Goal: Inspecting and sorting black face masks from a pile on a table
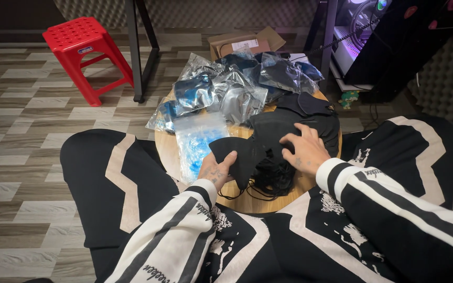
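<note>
**Black Masks Handled Over a Round Wooden Table**

All positions were referenced to the round wooden table (170,149) between the person's knees.

Well to the left of the table, on the plank-pattern floor, stood a red plastic stool (82,52). At the table's left portion lay a clear plastic bag (197,137) with blue contents, flat on the wood. Behind it, across the far edge, sat a heap of sealed clear bags (237,84) with dark contents, and beyond the heap an open cardboard box (237,44) rested on the floor.

The left hand (216,169) was at the near edge of the table — thumb and fingers closed on the corner of a black mask (237,152), pinching the fabric. The right hand (304,149) lay to the right of it, fingers spread and pressed flat onto the pile of black masks (289,123) at the table's right portion. It was not closed around anything.

Risk assessment: thin black ear loops (260,195) hung tangled over the near edge. Judged from this layout, lifting the pinched mask could drag neighbouring masks with it, because the loops appeared intertwined. The pile also sat close to the rim — a sideways pull could spill pieces onto the person's lap or the floor.
</note>
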